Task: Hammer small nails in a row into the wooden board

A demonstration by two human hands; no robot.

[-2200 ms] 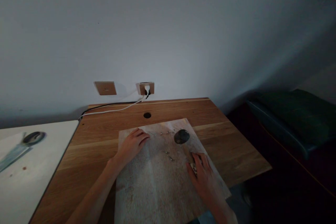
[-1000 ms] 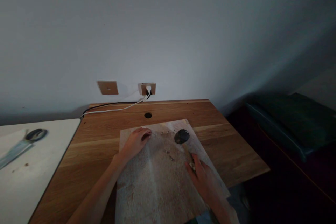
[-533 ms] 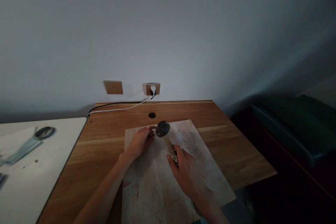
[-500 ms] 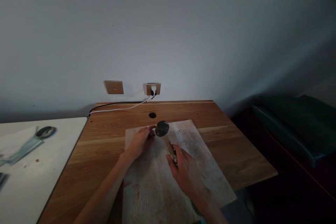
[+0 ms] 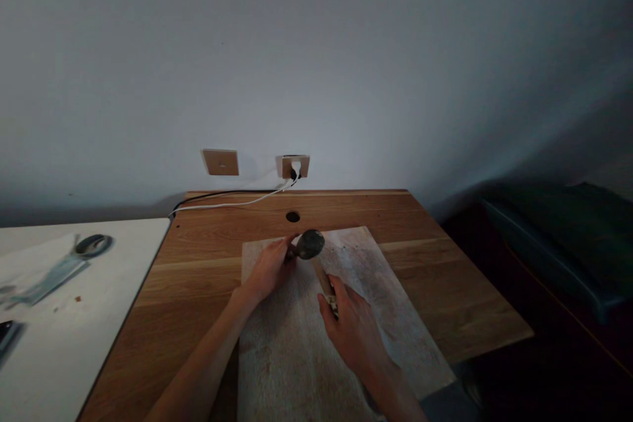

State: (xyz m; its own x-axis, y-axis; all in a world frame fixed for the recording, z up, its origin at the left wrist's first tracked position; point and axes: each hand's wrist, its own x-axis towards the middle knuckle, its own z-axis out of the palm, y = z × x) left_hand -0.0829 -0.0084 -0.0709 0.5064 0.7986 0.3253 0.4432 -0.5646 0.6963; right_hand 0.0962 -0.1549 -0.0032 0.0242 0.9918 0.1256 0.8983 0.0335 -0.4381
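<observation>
My right hand (image 5: 353, 330) grips the wooden handle of a hammer (image 5: 311, 247) whose dark head hovers over the far left part of a pale worn board (image 5: 390, 316). My left hand (image 5: 270, 267) rests on the board just left of the hammer head, fingers pinched together on something too small to make out. The board lies on a wooden desk (image 5: 198, 264).
A round cable hole (image 5: 293, 216) sits in the desk behind the board. Two wall plates (image 5: 220, 162) are on the wall, one with a plug and white cable (image 5: 232, 203). A white table (image 5: 59, 316) with a tool stands left. A dark seat (image 5: 558, 244) is at the right.
My right hand picked the hammer up from the board's right side and swung its head left, next to my left fingertips. My left hand's fingers drew together into a pinch.
</observation>
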